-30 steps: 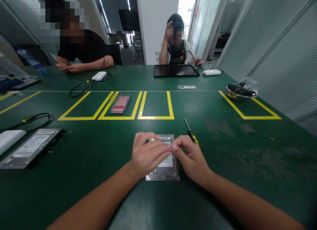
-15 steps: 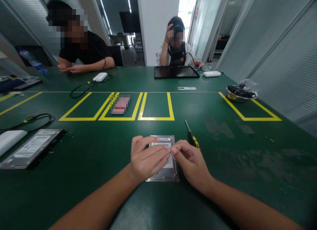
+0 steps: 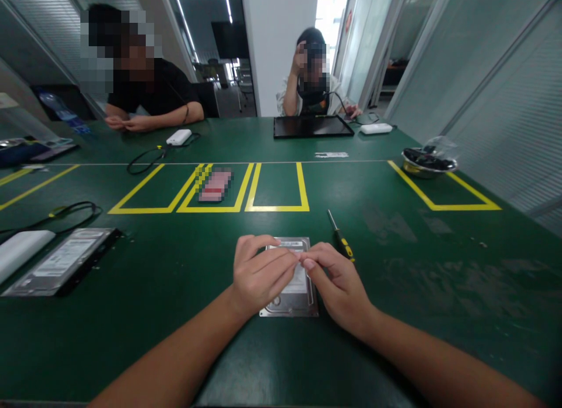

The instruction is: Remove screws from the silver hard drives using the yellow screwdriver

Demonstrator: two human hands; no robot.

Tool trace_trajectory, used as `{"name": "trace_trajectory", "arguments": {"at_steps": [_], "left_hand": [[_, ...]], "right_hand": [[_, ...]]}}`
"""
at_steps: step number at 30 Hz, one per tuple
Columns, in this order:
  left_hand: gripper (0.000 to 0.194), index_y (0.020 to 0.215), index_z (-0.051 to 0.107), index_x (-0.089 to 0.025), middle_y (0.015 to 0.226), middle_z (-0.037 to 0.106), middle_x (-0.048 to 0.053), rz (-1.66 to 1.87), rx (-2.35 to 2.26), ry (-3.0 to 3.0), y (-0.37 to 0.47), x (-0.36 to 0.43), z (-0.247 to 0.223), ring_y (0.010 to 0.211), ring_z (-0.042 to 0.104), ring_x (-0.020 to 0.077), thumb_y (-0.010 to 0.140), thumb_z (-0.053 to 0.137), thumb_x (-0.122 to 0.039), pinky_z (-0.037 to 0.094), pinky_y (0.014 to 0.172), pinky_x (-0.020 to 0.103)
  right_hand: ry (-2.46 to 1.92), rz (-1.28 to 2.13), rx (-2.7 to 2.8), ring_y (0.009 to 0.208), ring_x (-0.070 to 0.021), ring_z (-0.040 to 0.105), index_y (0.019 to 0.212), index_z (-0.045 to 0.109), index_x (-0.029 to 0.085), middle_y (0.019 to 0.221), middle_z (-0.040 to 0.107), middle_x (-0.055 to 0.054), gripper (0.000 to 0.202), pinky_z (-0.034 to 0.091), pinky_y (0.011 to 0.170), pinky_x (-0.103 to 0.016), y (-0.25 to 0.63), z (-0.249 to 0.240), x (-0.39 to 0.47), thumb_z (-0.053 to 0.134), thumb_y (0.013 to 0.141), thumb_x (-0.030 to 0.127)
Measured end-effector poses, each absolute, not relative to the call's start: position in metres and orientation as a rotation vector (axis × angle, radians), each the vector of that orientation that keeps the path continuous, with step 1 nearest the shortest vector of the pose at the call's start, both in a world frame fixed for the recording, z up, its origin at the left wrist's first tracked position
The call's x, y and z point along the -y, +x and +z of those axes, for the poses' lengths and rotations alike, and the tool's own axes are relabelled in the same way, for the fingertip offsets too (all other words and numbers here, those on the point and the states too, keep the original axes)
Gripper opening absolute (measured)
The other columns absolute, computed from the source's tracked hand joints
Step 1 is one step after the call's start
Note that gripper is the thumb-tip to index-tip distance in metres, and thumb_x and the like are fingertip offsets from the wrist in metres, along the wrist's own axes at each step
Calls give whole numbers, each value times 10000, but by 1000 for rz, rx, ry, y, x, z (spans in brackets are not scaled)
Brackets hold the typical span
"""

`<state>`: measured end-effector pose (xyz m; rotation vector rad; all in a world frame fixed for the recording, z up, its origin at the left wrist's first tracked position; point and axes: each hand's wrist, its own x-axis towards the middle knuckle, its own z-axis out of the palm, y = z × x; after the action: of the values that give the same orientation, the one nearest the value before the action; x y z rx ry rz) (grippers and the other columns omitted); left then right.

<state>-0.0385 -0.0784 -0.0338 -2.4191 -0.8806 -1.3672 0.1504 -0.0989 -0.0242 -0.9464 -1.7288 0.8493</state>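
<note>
A silver hard drive (image 3: 296,305) with a white label lies on the green table (image 3: 175,250), right in front of me. Above it my left hand (image 3: 263,274) has its fingers pinched together, its fingertips meeting those of my right hand (image 3: 338,282). My right hand is pinched too, over the drive's right edge. Whatever may be between the fingertips is too small or hidden to name. Just behind my right hand lies a screwdriver (image 3: 343,243) with a black and yellow handle, its shaft pointing away.
Another hard drive (image 3: 65,261) lies at the left beside a white box (image 3: 24,250) with a black cable. Farther back are yellow tape outlines (image 3: 276,209), a pink object (image 3: 215,185), a metal bowl (image 3: 428,165) and a black panel (image 3: 313,127). Two people sit across the table.
Both hands stay together over the drive, with only slight shifts of the fingers. The view has tilted a little.
</note>
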Motion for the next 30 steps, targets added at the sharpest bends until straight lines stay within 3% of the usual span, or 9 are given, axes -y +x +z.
{"name": "trace_trajectory", "arguments": {"at_steps": [6, 9, 13, 18, 23, 30], "left_hand": [[161, 966, 666, -200, 858, 753, 20, -1320, 886, -2245, -41, 76, -34, 880, 595, 235, 823, 695, -134, 404, 809, 420], [132, 954, 627, -193, 851, 724, 43, -1347, 956, -2270, -40, 73, -38, 872, 576, 236, 840, 657, -134, 412, 824, 430], [85, 934, 576, -183, 850, 683, 53, -1400, 1039, -2360, -36, 70, -45, 862, 552, 221, 870, 609, -140, 431, 833, 415], [27, 921, 557, -189, 844, 646, 42, -1493, 1139, -2390, -34, 68, -45, 846, 545, 195, 932, 537, -173, 448, 820, 369], [67, 902, 584, -190, 840, 651, 37, -1482, 1220, -2402, -35, 69, -42, 845, 561, 192, 946, 533, -197, 454, 794, 350], [87, 882, 620, -174, 821, 671, 22, -1542, 1231, -2522, -29, 69, -33, 803, 593, 163, 932, 555, -202, 464, 760, 319]], "right_hand": [[-801, 941, 1845, 981, -146, 575, 1221, 639, 257, 1052, 623, -35, 306, 448, 865, -325, 151, -20, 100, 419, 1012, 212], [-805, 800, 1958, 987, -150, 571, 1274, 595, 233, 1065, 613, -48, 323, 459, 878, -326, 154, -21, 99, 417, 1006, 197], [-1110, 194, 2194, 949, -218, 551, 1119, 650, 142, 1010, 625, -103, 251, 463, 850, -376, 162, -16, 92, 458, 970, 205], [-1777, -360, 2449, 884, -278, 581, 962, 644, 164, 959, 619, -120, 135, 452, 708, -375, 178, -3, 85, 542, 920, 243], [-2087, -339, 2409, 896, -290, 631, 1081, 578, 180, 1011, 605, -115, 228, 445, 625, -331, 200, -4, 87, 594, 899, 316], [-2147, -130, 2393, 902, -271, 674, 1168, 482, 173, 1035, 623, -109, 294, 460, 616, -320, 207, -19, 80, 529, 939, 350]]}}
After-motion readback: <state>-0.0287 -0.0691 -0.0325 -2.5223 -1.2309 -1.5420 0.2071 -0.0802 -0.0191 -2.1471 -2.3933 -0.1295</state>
